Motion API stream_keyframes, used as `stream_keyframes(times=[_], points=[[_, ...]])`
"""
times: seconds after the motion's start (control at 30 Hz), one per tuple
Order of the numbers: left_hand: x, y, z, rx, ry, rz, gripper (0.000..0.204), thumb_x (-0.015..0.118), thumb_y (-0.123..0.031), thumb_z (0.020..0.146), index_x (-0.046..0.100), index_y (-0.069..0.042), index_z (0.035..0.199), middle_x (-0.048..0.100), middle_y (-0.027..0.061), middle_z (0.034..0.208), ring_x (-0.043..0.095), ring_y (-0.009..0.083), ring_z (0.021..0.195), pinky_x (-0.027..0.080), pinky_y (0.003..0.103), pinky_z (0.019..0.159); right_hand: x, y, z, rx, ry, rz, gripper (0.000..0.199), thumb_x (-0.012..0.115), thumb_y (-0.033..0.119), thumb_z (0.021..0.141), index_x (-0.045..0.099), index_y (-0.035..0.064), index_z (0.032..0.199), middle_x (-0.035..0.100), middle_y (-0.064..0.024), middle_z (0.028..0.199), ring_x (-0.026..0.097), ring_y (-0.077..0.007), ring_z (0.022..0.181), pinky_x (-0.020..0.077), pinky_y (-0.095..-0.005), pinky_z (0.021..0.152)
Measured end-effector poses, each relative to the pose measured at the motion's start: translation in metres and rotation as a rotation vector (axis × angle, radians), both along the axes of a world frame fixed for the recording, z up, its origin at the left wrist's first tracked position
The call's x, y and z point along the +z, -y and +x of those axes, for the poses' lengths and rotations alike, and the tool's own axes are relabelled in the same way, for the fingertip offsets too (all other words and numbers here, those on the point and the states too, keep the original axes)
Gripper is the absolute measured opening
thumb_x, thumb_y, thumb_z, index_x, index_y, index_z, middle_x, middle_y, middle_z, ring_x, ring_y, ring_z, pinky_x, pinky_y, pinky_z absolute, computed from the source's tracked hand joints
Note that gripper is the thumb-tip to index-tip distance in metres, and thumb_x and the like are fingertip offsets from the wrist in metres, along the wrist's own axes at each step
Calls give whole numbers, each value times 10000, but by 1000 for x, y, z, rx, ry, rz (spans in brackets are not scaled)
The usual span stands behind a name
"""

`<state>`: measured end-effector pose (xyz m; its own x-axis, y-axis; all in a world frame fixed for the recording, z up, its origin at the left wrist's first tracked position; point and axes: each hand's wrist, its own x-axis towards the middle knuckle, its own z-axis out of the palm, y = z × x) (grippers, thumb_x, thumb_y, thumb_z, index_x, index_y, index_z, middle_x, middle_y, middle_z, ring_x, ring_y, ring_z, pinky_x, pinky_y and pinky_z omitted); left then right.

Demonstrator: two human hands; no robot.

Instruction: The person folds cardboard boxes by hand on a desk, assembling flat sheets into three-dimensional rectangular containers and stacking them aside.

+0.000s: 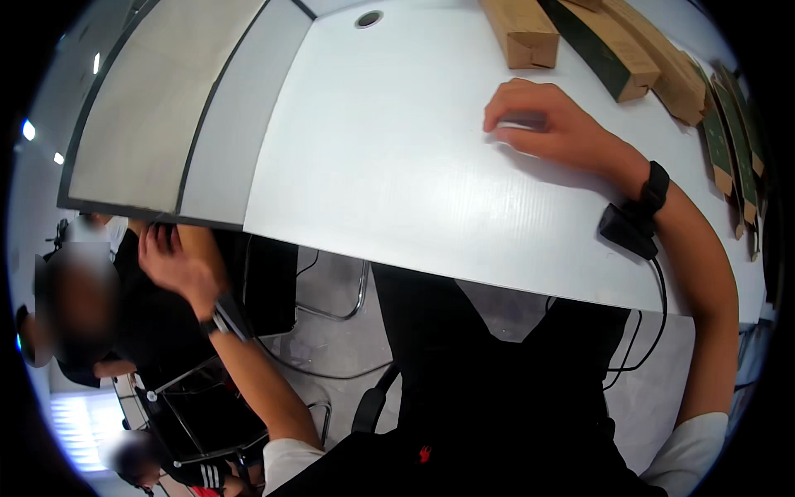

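Observation:
My right hand [551,120] is over the white table [373,157], its fingers curled round toward the thumb. The thumb tip and fingertips nearly meet, and nothing shows in the gap between them. On that wrist is a black band with a small black device [627,232] and a cable beside it. My left hand [175,267] is raised off the table at the left, just below the lower edge of the grey partition [224,124]. Its fingers are stretched and slightly apart, with nothing seen in them. A black band is on the left wrist too.
Several long brown cardboard boxes [522,37] lie at the table's far right, some with dark green sides. A round cable hole [368,19] is at the back. Beyond the partition at left sits another person [166,323], close to my left hand, among black chairs; another is lower left.

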<state>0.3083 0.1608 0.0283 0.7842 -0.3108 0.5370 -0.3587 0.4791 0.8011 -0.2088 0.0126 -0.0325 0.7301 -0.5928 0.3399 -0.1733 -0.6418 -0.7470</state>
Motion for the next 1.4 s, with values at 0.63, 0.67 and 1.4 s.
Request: stream_keyframes(times=[0.63, 0.67, 1.4], points=[[-29, 219, -407, -619, 791, 570, 788, 851, -429, 659, 641, 47, 1250, 635, 245, 1173, 681, 343, 1016, 568, 413, 851, -18, 24, 10, -986, 642, -133, 311, 585, 48, 794, 475, 44, 1084, 521, -224, 1086, 518, -434, 1015, 449, -509, 867], [-27, 221, -405, -626, 785, 627, 779, 847, -425, 668, 642, 35, 1261, 611, 256, 1212, 667, 362, 1040, 565, 420, 866, -20, 24, 7, -1002, 640, -135, 311, 585, 48, 794, 475, 44, 1084, 521, -224, 1086, 518, -434, 1015, 449, -509, 867], [-11, -53, -180, -246, 491, 92, 595, 637, -5, 931, 426, -26, 1488, 476, 170, 1472, 521, 309, 1318, 434, 451, 1126, -26, 27, -1, -710, 554, 33, 212, 670, 96, 829, 644, 59, 1036, 579, -44, 877, 549, -159, 839, 466, -310, 747]])
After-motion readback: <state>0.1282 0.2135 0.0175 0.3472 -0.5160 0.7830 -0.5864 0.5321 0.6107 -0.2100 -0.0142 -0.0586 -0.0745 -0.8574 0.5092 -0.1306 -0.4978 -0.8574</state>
